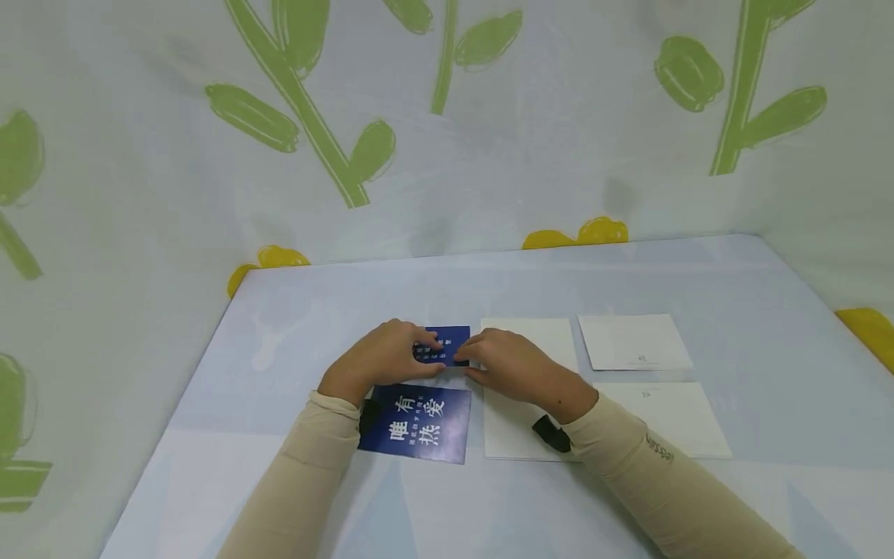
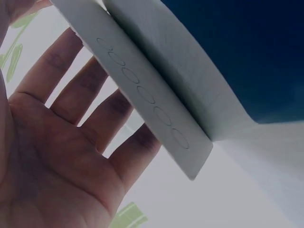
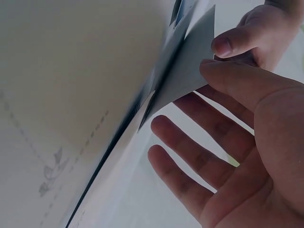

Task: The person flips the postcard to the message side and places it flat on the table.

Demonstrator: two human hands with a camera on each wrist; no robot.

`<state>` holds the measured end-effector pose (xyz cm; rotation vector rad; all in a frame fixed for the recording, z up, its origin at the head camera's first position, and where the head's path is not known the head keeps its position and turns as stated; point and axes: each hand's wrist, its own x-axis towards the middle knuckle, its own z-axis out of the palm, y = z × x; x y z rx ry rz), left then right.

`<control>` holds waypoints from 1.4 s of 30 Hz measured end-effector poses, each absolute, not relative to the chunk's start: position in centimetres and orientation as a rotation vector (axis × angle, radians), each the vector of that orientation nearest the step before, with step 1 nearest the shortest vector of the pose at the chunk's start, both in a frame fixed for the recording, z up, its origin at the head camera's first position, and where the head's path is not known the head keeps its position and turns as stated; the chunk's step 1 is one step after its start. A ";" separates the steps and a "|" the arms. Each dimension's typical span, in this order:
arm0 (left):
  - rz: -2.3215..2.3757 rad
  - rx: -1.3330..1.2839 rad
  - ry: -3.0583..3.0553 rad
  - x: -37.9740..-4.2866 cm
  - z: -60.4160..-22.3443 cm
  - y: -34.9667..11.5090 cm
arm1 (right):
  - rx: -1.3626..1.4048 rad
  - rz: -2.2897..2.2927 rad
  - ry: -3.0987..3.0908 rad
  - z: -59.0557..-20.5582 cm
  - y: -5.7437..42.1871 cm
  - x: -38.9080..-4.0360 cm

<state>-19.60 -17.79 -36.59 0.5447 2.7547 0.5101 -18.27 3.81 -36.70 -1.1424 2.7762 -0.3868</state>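
Note:
Both hands are at a small dark blue postcard [image 1: 455, 335] with white characters, raised at the middle of the table. My left hand [image 1: 391, 353] grips its left end. In the left wrist view, the postcard's pale back [image 2: 137, 90] shows a row of small circles, with the fingers along its edge. My right hand [image 1: 515, 366] pinches the right end; in the right wrist view the thumb and index finger meet at the corner of the postcard [image 3: 190, 66], the other fingers spread. A larger blue card [image 1: 450, 435] with white characters lies nearer, partly beneath the left wrist.
White sheets [image 1: 524, 435] lie below and beyond the right hand. Farther right are a white card [image 1: 632, 338] at the back and another white card [image 1: 677, 419] in front of it. A pale wall [image 1: 559, 140] with green plant prints stands behind the table.

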 end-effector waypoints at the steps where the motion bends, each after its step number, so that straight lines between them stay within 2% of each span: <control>1: 0.510 0.549 2.753 -19.6 -36.7 -17.8 | -1.140 -0.387 2.778 -36.8 3.8 -18.2; 22: 0.511 0.537 2.744 -19.4 -36.6 -17.9 | -1.171 -0.442 2.823 -37.1 3.9 -18.6; 42: 0.431 0.498 2.862 -17.2 -36.5 -21.5 | -1.135 -0.477 2.811 -37.3 4.1 -18.5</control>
